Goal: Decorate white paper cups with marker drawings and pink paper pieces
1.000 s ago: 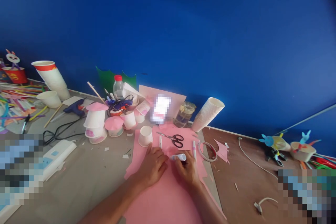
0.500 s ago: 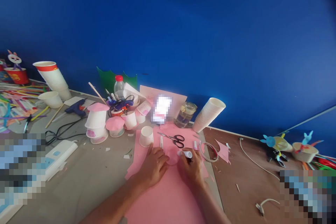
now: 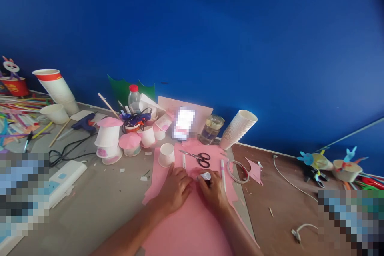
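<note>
My left hand (image 3: 177, 189) rests on the pink paper (image 3: 192, 228), fingers lying on it and slightly bent, just in front of a white paper cup (image 3: 167, 155). My right hand (image 3: 214, 192) is closed around a short, thick white marker (image 3: 205, 176), held at a slant low over the paper. Its tip is hidden by the fingers. A round pink paper piece between both hands is mostly covered. Behind my hands lie black-handled scissors (image 3: 204, 160) and a thin white pen (image 3: 184, 161). Right of my right hand lies a white and purple pen (image 3: 223, 174).
A tape roll (image 3: 238, 171) lies at the right. Behind stand a glass jar (image 3: 211, 130), a cup stack (image 3: 239, 129) and a lit phone (image 3: 183, 123). Pink-topped cups (image 3: 108, 140), a glue gun (image 3: 87, 122) with its cord and a power strip (image 3: 69, 180) are at left.
My right hand has moved left with the marker, closer to my left hand, uncovering the white and purple pen. My left hand has hardly moved. The view has shifted slightly.
</note>
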Motion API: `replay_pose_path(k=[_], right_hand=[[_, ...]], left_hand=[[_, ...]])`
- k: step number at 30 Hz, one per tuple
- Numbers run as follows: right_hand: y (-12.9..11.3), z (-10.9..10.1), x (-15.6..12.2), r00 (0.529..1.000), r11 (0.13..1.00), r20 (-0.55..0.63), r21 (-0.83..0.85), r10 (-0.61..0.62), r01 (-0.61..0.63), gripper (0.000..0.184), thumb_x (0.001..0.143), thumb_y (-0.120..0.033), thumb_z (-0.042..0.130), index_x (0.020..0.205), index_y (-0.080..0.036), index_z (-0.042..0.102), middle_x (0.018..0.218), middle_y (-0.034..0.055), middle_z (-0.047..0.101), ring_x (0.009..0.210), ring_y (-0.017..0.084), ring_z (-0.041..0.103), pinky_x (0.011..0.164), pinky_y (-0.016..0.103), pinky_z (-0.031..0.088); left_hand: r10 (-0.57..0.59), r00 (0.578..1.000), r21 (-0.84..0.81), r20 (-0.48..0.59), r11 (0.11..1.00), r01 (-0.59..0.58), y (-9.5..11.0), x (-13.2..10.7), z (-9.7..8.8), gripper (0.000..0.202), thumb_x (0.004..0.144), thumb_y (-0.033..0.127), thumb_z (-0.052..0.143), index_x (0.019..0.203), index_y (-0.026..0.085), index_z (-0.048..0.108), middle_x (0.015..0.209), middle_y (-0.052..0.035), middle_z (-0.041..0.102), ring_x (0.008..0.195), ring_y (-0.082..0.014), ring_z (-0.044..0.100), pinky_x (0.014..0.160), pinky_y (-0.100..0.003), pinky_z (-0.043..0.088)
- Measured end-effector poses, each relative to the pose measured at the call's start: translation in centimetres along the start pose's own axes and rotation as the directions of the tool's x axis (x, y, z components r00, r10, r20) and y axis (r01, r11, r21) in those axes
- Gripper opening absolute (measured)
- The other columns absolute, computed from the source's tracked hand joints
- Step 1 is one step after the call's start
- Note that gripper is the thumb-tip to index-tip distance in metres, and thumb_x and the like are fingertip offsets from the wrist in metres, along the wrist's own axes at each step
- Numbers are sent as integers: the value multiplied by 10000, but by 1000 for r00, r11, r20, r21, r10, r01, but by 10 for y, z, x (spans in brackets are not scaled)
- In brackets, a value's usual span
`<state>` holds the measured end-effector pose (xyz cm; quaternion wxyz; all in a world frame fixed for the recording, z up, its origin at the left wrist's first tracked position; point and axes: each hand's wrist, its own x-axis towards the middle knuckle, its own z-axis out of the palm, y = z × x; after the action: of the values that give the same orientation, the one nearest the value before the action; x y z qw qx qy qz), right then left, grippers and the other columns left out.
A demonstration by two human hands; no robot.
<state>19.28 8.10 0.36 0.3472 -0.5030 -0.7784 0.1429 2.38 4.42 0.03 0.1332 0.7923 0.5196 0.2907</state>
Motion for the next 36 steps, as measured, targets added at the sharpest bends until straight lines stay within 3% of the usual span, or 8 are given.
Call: replay_pose_path(k=[7, 11, 15, 18, 26, 28, 31, 36], right_hand=[[10, -5, 2, 986, 999, -168, -25, 20, -25, 181, 833, -318, 511, 763, -194, 622, 560, 21, 626, 571, 200, 541, 674, 349, 426], [16, -9, 0, 951, 995, -295, 59, 97, -84, 219, 842, -353, 492, 806, -183, 625, 707, 66, 673, 674, 221, 582, 630, 334, 450], [12, -6, -5, 992, 982, -118, 187, 50, -27, 188, 845, -335, 508, 845, -193, 632, 773, 60, 680, 707, 209, 606, 601, 309, 470], [3, -2, -4, 998, 995, 45, 98, -36, 32, 147, 841, -283, 512, 821, -205, 635, 750, 47, 685, 695, 219, 600, 625, 338, 465], [10, -6, 2, 999, 1000, -46, -3, -14, 14, 155, 830, -278, 519, 780, -182, 630, 520, -11, 586, 509, 168, 510, 685, 354, 431], [14, -6, 0, 991, 991, -109, 123, 73, -59, 156, 810, -305, 558, 783, -177, 643, 571, 10, 605, 542, 168, 525, 653, 332, 432], [17, -5, 0, 939, 888, -223, 436, 263, -145, 234, 821, -392, 564, 843, -168, 631, 678, 32, 620, 584, 158, 543, 554, 281, 420], [11, -5, 5, 841, 669, -297, 737, 453, -100, 374, 878, -452, 497, 1129, -177, 519, 509, -78, 461, 429, 88, 407, 437, 204, 336]], left_hand=[[-7, 1000, -20, 2, 1000, 7, -1, 0, 1, 189, 802, 134, 543, 930, 241, 631, 917, -15, 672, 1034, -237, 528, 1095, -555, 164], [-17, 1000, -19, -6, 1000, 17, -1, -1, 1, 185, 800, 141, 555, 935, 245, 625, 920, -4, 670, 1033, -224, 534, 1103, -535, 164], [-26, 1000, -30, 16, 999, 27, 0, 0, -2, 151, 808, 142, 550, 896, 239, 626, 910, -3, 662, 1021, -220, 528, 1096, -527, 177], [-19, 1000, -31, 24, 999, 20, 1, 1, -2, 130, 819, 144, 541, 867, 226, 629, 907, -10, 659, 1016, -224, 522, 1090, -540, 171], [-16, 1000, -26, 10, 1000, 16, -2, 1, 2, 163, 824, 158, 545, 919, 243, 646, 918, -4, 673, 1038, -227, 523, 1098, -551, 153], [-17, 1000, -37, 0, 999, 17, -2, 0, 1, 181, 819, 155, 544, 939, 241, 649, 927, -11, 677, 1039, -230, 529, 1092, -550, 172], [-24, 1000, -68, -6, 997, 24, -1, 0, 0, 192, 817, 157, 539, 953, 235, 651, 919, -21, 682, 1032, -234, 537, 1090, -545, 186], [-48, 999, -84, 14, 995, 49, -2, 0, -1, 240, 815, 163, 537, 1025, 231, 632, 938, -28, 676, 1042, -232, 534, 1099, -552, 160]])
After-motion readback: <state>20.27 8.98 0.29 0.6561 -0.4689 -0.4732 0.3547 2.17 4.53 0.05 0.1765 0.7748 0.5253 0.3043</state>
